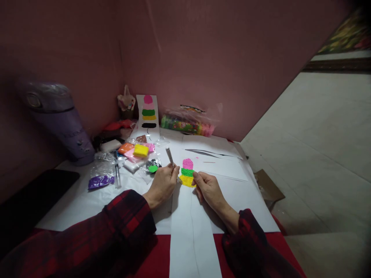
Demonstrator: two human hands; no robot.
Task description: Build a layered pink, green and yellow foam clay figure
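A long white paper strip [189,231] runs toward me over the table's front edge, with a thin line drawn down it. On its far part sit textured clay patches: a pink patch [188,163], a green patch [188,172] and a yellow patch [188,181]. My left hand [162,183] is closed around a metal fork [169,155]; its handle points up and its tines touch or nearly touch the yellow patch's left edge. My right hand [209,189] pinches the strip's right edge, thumb beside the yellow patch. Its other fingers are partly hidden.
Bagged clay, including a yellow block [141,150] and a purple bag [101,182], lies left near a small clear tube [117,177]. Behind stand a painted card [148,116] and a bag of coloured sticks [188,124]. A purple bottle [65,127] is far left.
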